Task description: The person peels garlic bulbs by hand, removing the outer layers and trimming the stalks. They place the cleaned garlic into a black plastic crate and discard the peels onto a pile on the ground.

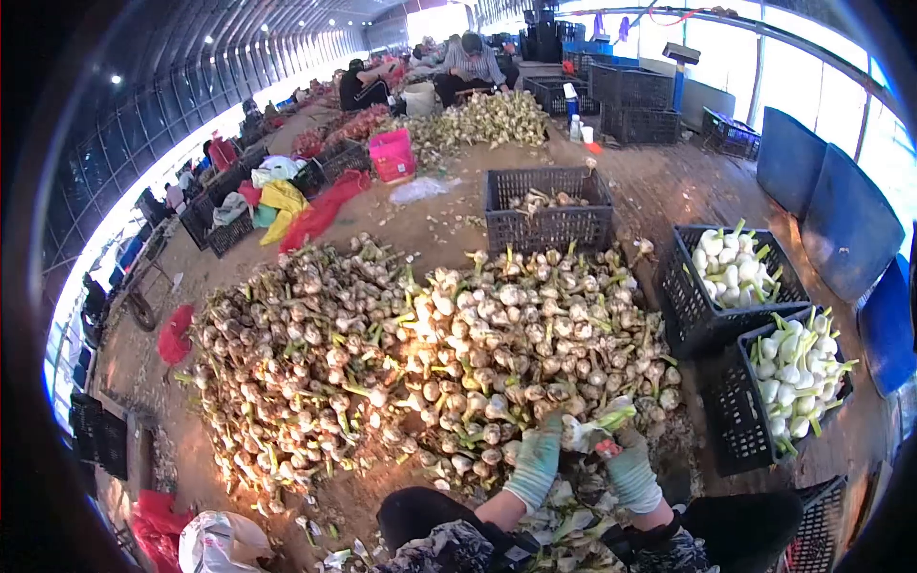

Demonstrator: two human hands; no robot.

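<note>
My left hand (537, 465), in a pale green and white glove, closes at the fingertips on a garlic bulb (577, 435) with a green-and-white stem pointing up to the right. Close on the other side of that bulb is my right hand (634, 470), gloved alike, its fingers curled around something with a small red part (607, 447); its kind is not clear. In front of both hands spreads a big heap of untrimmed garlic (516, 334). Loose peeled skins and leaves (565, 525) lie below them, between my knees.
Two black crates at the right hold cleaned white garlic (734, 267) and more garlic (798, 372). A black crate (549, 227) with some bulbs stands behind the heap. Further back are a pink bucket (392, 156) and seated people (473, 67). A white sack (224, 542) lies front left.
</note>
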